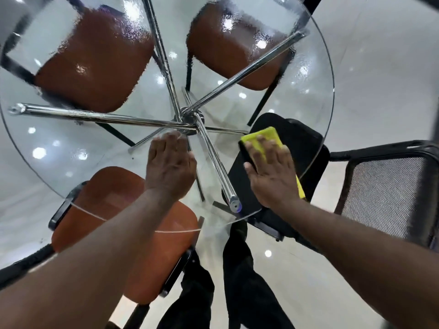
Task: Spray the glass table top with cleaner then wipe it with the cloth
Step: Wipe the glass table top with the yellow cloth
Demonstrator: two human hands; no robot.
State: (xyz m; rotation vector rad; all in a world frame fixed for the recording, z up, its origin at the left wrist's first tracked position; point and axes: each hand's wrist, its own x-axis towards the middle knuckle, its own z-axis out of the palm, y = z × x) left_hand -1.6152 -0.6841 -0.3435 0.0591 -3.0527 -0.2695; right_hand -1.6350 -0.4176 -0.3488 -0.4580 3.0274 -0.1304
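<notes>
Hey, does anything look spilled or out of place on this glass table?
Only the far half of the table: a rippled wet film blurs the chairs under it. It looks like unwiped cleaner, not a spill. The right hand presses the cloth flat on the clear near part. Nothing looks broken.

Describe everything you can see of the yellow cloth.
The yellow cloth is a bright, thick-looking pad with a dark edge on its left. It lies flat on the glass table top near the right rim, above a black chair seat seen through the glass. The right hand presses it with straight fingers, covering its middle; yellow shows past the fingertips and beside the wrist.
</notes>
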